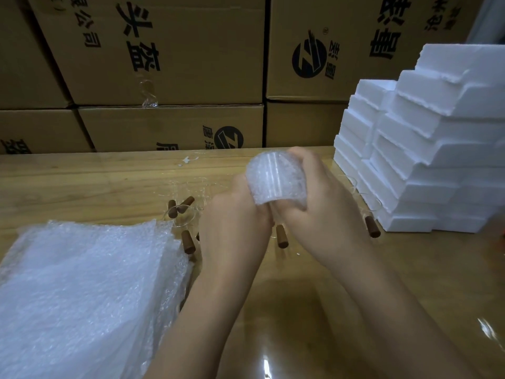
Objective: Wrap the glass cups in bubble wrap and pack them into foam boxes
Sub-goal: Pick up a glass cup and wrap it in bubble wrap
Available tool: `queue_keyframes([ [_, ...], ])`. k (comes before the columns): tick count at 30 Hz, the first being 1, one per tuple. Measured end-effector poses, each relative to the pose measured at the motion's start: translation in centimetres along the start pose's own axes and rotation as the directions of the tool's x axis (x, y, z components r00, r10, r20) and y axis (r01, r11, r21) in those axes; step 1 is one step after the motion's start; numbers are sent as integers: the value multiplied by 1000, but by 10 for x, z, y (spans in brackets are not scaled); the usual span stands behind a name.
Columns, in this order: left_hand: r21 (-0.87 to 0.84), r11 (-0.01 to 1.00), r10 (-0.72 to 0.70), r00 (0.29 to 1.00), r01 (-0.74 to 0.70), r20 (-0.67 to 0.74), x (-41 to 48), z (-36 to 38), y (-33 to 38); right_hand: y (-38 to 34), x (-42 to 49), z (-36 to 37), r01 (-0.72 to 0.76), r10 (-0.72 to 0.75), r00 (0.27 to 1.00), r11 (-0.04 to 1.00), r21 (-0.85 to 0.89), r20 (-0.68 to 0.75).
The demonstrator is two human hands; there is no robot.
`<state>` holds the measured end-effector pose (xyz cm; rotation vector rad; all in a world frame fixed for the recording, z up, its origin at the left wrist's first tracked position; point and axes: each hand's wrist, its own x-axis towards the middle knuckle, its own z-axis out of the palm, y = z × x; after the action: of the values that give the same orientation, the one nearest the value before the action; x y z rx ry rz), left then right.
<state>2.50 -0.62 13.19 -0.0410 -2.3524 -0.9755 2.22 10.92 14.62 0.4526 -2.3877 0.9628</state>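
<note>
Both hands hold one glass cup wrapped in bubble wrap (273, 179) above the middle of the wooden table (82, 184). My left hand (235, 222) grips its lower left side and my right hand (319, 212) closes around its right side and top. A brown wooden handle (281, 240) shows just below the hands; whether it belongs to this cup I cannot tell. Several bare glass cups with brown handles (185, 212) lie on the table left of the hands. A stack of white foam boxes (426, 149) stands at the right.
A thick pile of bubble wrap sheets (82, 291) lies at the front left. Another cup handle (372, 228) rests against the foot of the foam stack. Stacked cardboard cartons (169, 77) wall off the back of the table.
</note>
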Motion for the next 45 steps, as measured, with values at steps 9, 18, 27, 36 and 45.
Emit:
queue_keyframes([
  [9, 147, 979, 100, 962, -140, 254, 1, -19, 6, 5, 2, -6, -34, 19, 991, 993, -112, -133],
  [18, 118, 992, 27, 985, -47, 171, 5, -29, 5, -4, -1, 1, 153, -150, 988, 980, -124, 28],
  [27, 72, 997, -25, 999, 22, 31, 5, -16, 1, -8, -3, 0, 0, -5, 1000, 936, -351, -13],
  [36, -36, 999, 15, 996, -12, 85, -4, 0, 8, -10, -2, -12, -25, -62, 974, 925, -379, -216],
  [45, -495, 867, 50, 980, 54, 195, 1, -5, 6, 3, 2, -10, -57, 50, 998, 949, -311, -32],
])
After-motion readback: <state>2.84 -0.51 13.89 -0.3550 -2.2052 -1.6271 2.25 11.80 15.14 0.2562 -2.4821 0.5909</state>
